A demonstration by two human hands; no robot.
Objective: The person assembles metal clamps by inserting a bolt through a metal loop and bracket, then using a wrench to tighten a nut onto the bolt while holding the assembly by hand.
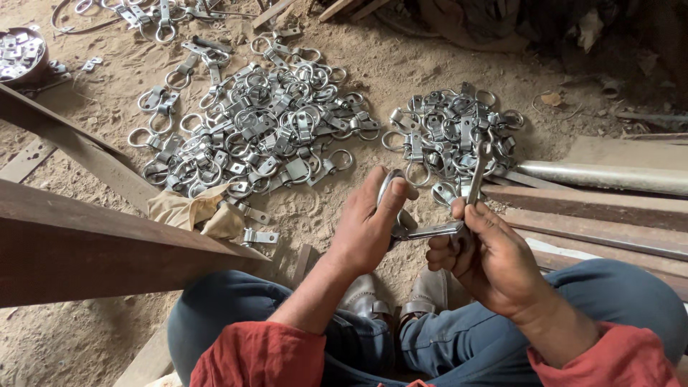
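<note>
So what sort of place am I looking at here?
Most likely a small metal workshop with a bare sandy floor. Piles of ring-and-strap fittings lie on the ground, steel bars run alongside, and both hands work on one fitting.

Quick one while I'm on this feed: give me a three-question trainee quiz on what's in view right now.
1. True or false: the left hand grips a shiny metal ring-and-plate fitting.
2. Which heap of silver ring fittings is bigger: A, the large pile, or B, the small pile?
3. Fill in: the right hand holds a slim upright metal ____.

Key: 1 true; 2 A; 3 rod.
</note>
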